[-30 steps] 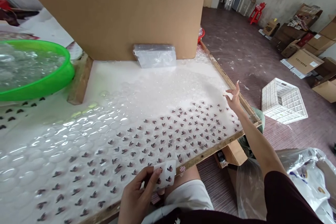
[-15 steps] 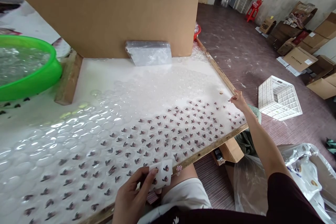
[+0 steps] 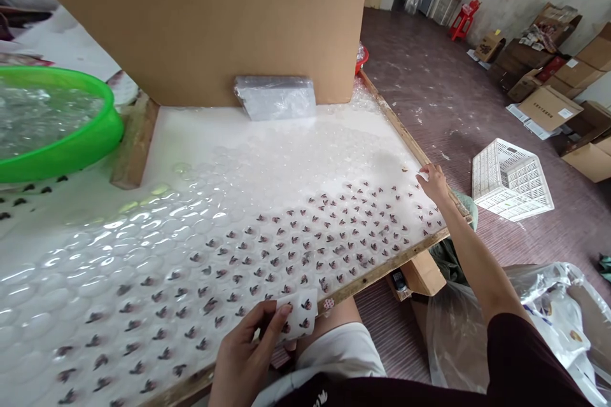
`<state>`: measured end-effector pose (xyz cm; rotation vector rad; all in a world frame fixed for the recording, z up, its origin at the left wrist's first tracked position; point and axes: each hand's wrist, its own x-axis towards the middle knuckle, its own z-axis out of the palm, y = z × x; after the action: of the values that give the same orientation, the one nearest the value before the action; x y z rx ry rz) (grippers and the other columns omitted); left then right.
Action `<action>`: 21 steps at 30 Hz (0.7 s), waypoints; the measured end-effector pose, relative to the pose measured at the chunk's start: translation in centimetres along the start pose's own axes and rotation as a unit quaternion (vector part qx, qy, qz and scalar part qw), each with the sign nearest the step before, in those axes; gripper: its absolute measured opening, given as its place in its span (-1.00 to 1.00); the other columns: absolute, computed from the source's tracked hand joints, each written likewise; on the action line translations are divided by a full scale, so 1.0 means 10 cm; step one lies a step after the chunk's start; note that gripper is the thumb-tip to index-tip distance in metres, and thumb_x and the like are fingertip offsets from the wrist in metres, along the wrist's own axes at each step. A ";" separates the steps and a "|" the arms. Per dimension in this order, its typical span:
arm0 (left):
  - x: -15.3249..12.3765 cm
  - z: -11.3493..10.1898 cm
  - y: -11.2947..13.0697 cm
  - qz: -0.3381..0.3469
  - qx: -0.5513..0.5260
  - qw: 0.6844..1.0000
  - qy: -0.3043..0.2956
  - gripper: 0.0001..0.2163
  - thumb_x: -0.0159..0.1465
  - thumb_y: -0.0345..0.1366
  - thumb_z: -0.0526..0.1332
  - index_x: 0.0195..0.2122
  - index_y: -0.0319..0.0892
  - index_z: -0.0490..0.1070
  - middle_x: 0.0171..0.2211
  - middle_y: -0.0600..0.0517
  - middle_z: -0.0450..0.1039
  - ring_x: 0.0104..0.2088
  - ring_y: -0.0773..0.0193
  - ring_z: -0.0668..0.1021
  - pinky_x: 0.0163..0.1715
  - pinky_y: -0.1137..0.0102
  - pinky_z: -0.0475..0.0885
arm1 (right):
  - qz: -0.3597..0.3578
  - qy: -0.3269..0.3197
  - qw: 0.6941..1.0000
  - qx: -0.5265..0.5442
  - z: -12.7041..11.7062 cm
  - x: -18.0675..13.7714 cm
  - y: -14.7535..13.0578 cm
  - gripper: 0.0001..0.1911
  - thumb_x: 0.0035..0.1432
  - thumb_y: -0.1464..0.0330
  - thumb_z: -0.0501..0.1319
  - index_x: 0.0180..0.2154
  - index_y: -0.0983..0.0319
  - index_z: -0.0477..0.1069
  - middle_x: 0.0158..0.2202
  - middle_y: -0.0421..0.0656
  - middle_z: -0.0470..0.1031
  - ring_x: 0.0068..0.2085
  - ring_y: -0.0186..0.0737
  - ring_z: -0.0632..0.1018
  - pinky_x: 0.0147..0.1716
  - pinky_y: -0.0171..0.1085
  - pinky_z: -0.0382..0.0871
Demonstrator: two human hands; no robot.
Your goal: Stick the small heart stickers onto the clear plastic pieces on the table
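Note:
My left hand (image 3: pixel 251 350) pinches a short white strip of stickers (image 3: pixel 298 315) with dark printed motifs, over the table's near edge. At the table's right corner, my right hand (image 3: pixel 433 183) hovers close to the surface, thumb and forefinger apart. A small dark-marked sticker lies by its fingertips. Many clear round plastic pieces (image 3: pixel 157 229) cover the white tabletop (image 3: pixel 191 130), packed side by side. Those along the near and right side bear one dark sticker each; those farther back look plain.
A green basin (image 3: pixel 114 127) of clear plastic pieces stands at left, beside a wooden block (image 3: pixel 136 140). A large cardboard box (image 3: pixel 214 19) and a plastic-wrapped pack (image 3: pixel 277 98) are at the back. Wooden strips (image 3: pixel 396 121) edge the table. A white crate (image 3: pixel 513 181) sits on the floor.
My right hand's fingers have come apart from a pinch at the table corner, and a sticker shows below them. My left hand still holds the strip. The view has shifted slightly.

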<state>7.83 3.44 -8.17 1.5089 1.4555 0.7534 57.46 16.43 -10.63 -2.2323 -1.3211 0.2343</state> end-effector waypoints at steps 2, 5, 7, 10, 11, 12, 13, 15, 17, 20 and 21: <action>0.00 -0.01 0.00 -0.002 -0.004 1.000 -0.003 -0.69 0.22 -0.01 0.22 -0.42 -0.16 0.51 -0.54 0.07 0.49 -0.51 0.27 0.47 -0.51 0.50 0.39 | 0.016 -0.026 0.999 0.026 0.03 0.04 -0.04 -0.84 0.16 0.31 0.16 -0.27 0.24 0.44 -0.21 -0.04 0.52 -0.25 -0.13 0.52 -0.24 -0.20 0.38; -0.01 0.00 -0.01 -0.008 -0.018 1.000 -0.006 -0.68 0.21 0.01 0.23 -0.42 -0.17 0.50 -0.54 0.07 0.48 -0.52 0.28 0.46 -0.52 0.50 0.38 | 0.042 -0.062 0.996 0.056 0.07 0.08 -0.09 -0.86 0.12 0.32 0.19 -0.38 0.25 0.47 -0.42 -0.14 0.52 -0.45 -0.28 0.46 -0.45 -0.31 0.31; -0.01 0.00 0.00 -0.012 -0.029 0.999 -0.009 -0.67 0.20 0.03 0.24 -0.43 -0.17 0.50 -0.53 0.07 0.48 -0.51 0.27 0.46 -0.51 0.49 0.39 | 0.058 -0.074 0.993 0.065 0.09 0.09 -0.13 -0.88 0.07 0.35 0.22 -0.45 0.25 0.46 -0.49 -0.17 0.50 -0.51 -0.32 0.42 -0.51 -0.33 0.27; -0.04 0.01 0.05 -0.024 -0.044 0.999 0.012 -0.67 0.19 0.03 0.26 -0.44 -0.16 0.48 -0.55 0.09 0.45 -0.51 0.28 0.44 -0.49 0.50 0.36 | 0.077 -0.090 0.991 0.068 0.08 0.10 -0.17 -0.88 0.05 0.36 0.25 -0.49 0.27 0.45 -0.56 -0.18 0.44 -0.56 -0.36 0.36 -0.56 -0.35 0.22; -0.04 0.01 0.07 -0.027 -0.049 0.998 0.022 -0.68 0.18 0.02 0.27 -0.45 -0.16 0.48 -0.55 0.09 0.44 -0.50 0.28 0.43 -0.49 0.50 0.35 | 0.082 -0.096 0.990 0.066 0.08 0.10 -0.17 -0.87 0.05 0.37 0.24 -0.50 0.27 0.45 -0.57 -0.19 0.43 -0.58 -0.37 0.33 -0.58 -0.35 0.20; -0.05 0.02 0.09 -0.031 -0.055 0.998 0.031 -0.68 0.18 0.01 0.27 -0.45 -0.16 0.48 -0.55 0.10 0.43 -0.50 0.29 0.42 -0.49 0.50 0.35 | 0.086 -0.100 0.989 0.063 0.07 0.10 -0.18 -0.86 0.06 0.37 0.24 -0.50 0.27 0.45 -0.59 -0.19 0.41 -0.59 -0.38 0.31 -0.59 -0.35 0.18; -0.06 0.02 0.10 -0.035 -0.060 0.997 0.036 -0.69 0.18 0.01 0.28 -0.45 -0.16 0.48 -0.55 0.10 0.43 -0.50 0.28 0.42 -0.48 0.50 0.34 | 0.090 -0.104 0.989 0.059 0.07 0.09 -0.19 -0.86 0.07 0.37 0.24 -0.50 0.27 0.45 -0.60 -0.19 0.40 -0.60 -0.38 0.30 -0.59 -0.34 0.17; -0.06 0.04 0.13 -0.042 -0.065 0.996 0.040 -0.69 0.17 0.01 0.28 -0.44 -0.15 0.49 -0.55 0.10 0.44 -0.50 0.28 0.42 -0.48 0.49 0.34 | 0.093 -0.106 0.989 0.046 0.09 0.07 -0.21 -0.86 0.06 0.39 0.25 -0.52 0.26 0.44 -0.59 -0.19 0.41 -0.58 -0.36 0.32 -0.57 -0.34 0.18; -0.07 0.05 0.13 -0.050 -0.063 0.996 0.042 -0.70 0.15 0.01 0.29 -0.45 -0.15 0.49 -0.57 0.11 0.43 -0.51 0.29 0.41 -0.48 0.49 0.33 | 0.092 -0.103 0.990 0.029 0.11 0.03 -0.24 -0.89 0.04 0.41 0.27 -0.51 0.26 0.43 -0.54 -0.16 0.45 -0.53 -0.32 0.38 -0.54 -0.34 0.21; -0.06 0.06 0.11 -0.059 -0.062 0.995 0.042 -0.70 0.15 0.00 0.30 -0.44 -0.16 0.50 -0.59 0.11 0.42 -0.51 0.29 0.41 -0.48 0.49 0.34 | 0.091 -0.084 0.992 -0.003 0.13 0.00 -0.29 -0.95 0.03 0.43 0.29 -0.45 0.26 0.44 -0.46 -0.12 0.49 -0.45 -0.25 0.45 -0.47 -0.32 0.25; -0.06 0.05 0.11 -0.060 -0.064 0.995 0.042 -0.70 0.15 0.00 0.29 -0.44 -0.16 0.49 -0.59 0.11 0.42 -0.50 0.28 0.42 -0.48 0.49 0.35 | 0.091 -0.074 0.993 -0.014 0.11 0.00 -0.31 -0.95 0.03 0.43 0.30 -0.39 0.26 0.45 -0.45 -0.12 0.49 -0.43 -0.22 0.47 -0.45 -0.31 0.25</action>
<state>8.70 2.83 -7.37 1.2955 1.5165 0.8285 54.64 17.97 -9.98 -2.4003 -1.2005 0.4595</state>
